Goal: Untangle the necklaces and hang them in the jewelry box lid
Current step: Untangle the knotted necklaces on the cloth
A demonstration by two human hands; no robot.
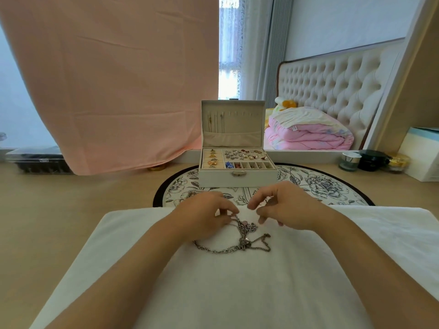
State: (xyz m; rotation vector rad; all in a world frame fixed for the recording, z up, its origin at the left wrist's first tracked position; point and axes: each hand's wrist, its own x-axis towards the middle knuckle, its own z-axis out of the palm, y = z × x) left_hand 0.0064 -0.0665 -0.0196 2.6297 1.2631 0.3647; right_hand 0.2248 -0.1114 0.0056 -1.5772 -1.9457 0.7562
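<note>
A tangle of silver chain necklaces (242,243) with small pink charms lies on a white towel (237,293). My left hand (204,214) pinches a strand at the top of the tangle. My right hand (285,207) hovers just right of it with curled fingers, and whether it pinches a thin strand is too small to tell. Behind them stands an open white jewelry box (237,178); its upright lid (242,115) has a row of hooks, with a few thin chains hanging at the left.
The box sits on a round floral mat (320,186) on a wooden table. Its tray holds rings and earrings. Small jars (349,161) and a white carton (420,157) stand at the right, a clear case (35,161) at the left, pink cloth behind.
</note>
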